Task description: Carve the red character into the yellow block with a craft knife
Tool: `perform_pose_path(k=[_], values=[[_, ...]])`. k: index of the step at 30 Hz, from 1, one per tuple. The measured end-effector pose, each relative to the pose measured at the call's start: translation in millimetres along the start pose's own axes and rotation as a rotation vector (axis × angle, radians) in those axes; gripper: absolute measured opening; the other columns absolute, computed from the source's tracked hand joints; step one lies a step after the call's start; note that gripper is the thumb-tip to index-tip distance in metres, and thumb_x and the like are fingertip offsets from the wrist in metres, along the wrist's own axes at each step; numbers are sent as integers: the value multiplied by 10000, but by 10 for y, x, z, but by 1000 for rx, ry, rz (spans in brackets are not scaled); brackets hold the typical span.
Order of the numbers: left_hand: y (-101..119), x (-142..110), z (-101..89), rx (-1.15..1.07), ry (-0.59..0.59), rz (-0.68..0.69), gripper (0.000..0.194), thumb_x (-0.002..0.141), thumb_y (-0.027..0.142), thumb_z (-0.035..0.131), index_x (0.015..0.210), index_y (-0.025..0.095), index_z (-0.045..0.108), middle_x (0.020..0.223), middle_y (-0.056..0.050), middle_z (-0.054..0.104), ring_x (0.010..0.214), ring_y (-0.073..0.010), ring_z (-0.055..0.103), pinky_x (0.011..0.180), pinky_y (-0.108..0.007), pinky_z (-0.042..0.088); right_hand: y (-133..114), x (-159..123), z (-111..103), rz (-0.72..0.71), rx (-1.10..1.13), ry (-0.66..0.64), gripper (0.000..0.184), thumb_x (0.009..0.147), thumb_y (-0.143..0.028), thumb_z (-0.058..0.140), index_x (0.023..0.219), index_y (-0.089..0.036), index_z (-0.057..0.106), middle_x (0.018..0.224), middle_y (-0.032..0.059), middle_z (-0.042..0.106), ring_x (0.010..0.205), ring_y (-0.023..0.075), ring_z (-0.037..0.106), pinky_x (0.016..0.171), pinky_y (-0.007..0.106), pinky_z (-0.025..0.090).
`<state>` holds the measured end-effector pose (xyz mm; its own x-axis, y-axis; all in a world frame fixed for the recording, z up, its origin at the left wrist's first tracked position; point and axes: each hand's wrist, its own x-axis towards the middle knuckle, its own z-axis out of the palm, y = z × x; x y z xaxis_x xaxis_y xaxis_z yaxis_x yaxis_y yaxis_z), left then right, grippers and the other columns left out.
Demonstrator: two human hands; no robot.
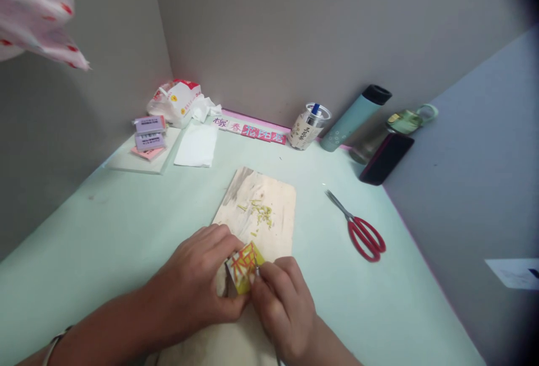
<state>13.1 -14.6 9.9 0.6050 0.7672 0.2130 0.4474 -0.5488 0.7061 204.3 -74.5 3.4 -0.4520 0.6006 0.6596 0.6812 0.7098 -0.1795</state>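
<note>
My left hand (202,284) is closed around a small yellow-green block (243,265) with a red character drawn on its top, holding it down on a wooden board (269,197). My right hand (282,304) is pinched on a thin carving tool (256,269) whose tip touches the block's right edge. Only a short bit of the tool shows between the fingers. Yellow-green shavings (261,211) lie scattered on the board just beyond the block.
Red-handled scissors (364,234) lie right of the board. At the back stand a jar with pens (309,126), a teal flask (353,116), a green bottle (391,127), a dark phone (386,158). Left rear: purple boxes (149,133), white tissue (197,145), a plastic bag (177,102).
</note>
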Motion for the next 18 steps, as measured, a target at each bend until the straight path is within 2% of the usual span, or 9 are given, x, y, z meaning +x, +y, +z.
perform_pose_path(k=[3, 8, 10, 13, 18], values=[[-14, -3, 12, 38, 44, 14, 235, 732, 152, 618, 965, 180, 600, 900, -53, 562, 874, -259, 548, 770, -415, 475, 30, -12, 58, 228, 110, 77, 187, 957, -45, 546, 1041, -197, 615, 866, 75, 671, 722, 198, 597, 635, 315, 521], [-62, -17, 4, 62, -46, 6, 359, 705, 78, 622, 1038, 206, 581, 980, -46, 559, 942, -262, 546, 807, -399, 479, 109, 38, 58, 820, 552, 168, 117, 899, -189, 688, 805, -215, 624, 741, 7, 629, 636, 154, 583, 535, 251, 450], [-88, -28, 11, 66, -45, 1, 472, 698, 67, 638, 1136, 221, 555, 1040, -48, 568, 990, -265, 545, 857, -410, 476, 144, 81, 4, 989, 677, 179, 146, 835, -235, 748, 746, -201, 637, 679, -5, 612, 598, 142, 548, 511, 239, 428], [-107, -40, 23, 53, -56, -43, 508, 693, 77, 668, 1159, 230, 537, 1084, -44, 574, 1024, -267, 538, 892, -420, 465, 178, 148, -70, 1082, 784, 157, 135, 772, -238, 785, 725, -193, 668, 683, -6, 626, 630, 144, 560, 558, 235, 456], [-80, -38, -1, 13, -104, -81, 398, 717, 84, 665, 1076, 227, 574, 1065, -32, 574, 1007, -264, 536, 874, -412, 462, 192, 169, -73, 1028, 777, 114, 67, 834, -244, 741, 792, -199, 713, 761, 7, 650, 705, 154, 602, 623, 235, 483]])
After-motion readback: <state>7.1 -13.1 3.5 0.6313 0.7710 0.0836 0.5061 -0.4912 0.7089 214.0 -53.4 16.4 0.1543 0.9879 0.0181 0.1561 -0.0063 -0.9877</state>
